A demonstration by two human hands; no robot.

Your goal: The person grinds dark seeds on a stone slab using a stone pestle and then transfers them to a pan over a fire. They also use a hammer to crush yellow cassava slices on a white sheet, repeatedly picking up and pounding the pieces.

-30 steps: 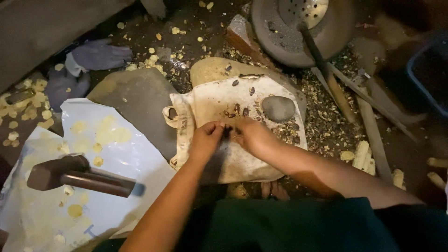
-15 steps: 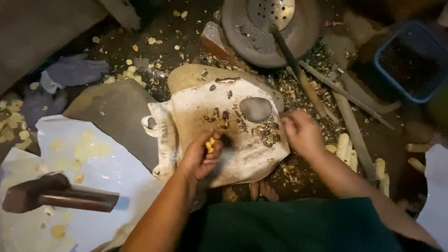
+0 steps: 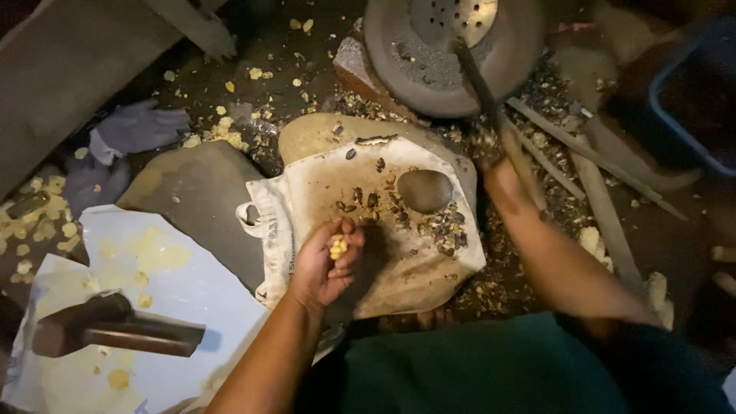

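Two bare hands work over a stained cloth (image 3: 429, 261) draped on a flat stone (image 3: 322, 132), seen from the person's own head. Largest in view beyond the hands, a round metal pan (image 3: 452, 61) sits at top, up and slightly left of the right hand (image 3: 502, 180); a pale sheet (image 3: 153, 307) spreads far to the left of the left hand (image 3: 326, 264), bearing a dark hammer (image 3: 107, 331) with its handle running left to right. A blue tub (image 3: 690, 115) sits to the right of the right hand, with long sticks (image 3: 606, 207) slanting between them. A smooth round stone (image 3: 425, 190) lies on the cloth, up and to the right of the left hand and just left of the right, the nearer of the two. The left hand is cupped, palm up, fingers curled around a small cluster of yellow kernels (image 3: 337, 247). The right hand is blurred at the cloth's right edge, beside scattered shell litter (image 3: 445, 230); whether it is open or grasping anything cannot be told. More yellow bits (image 3: 46, 218) dot the ground far left.
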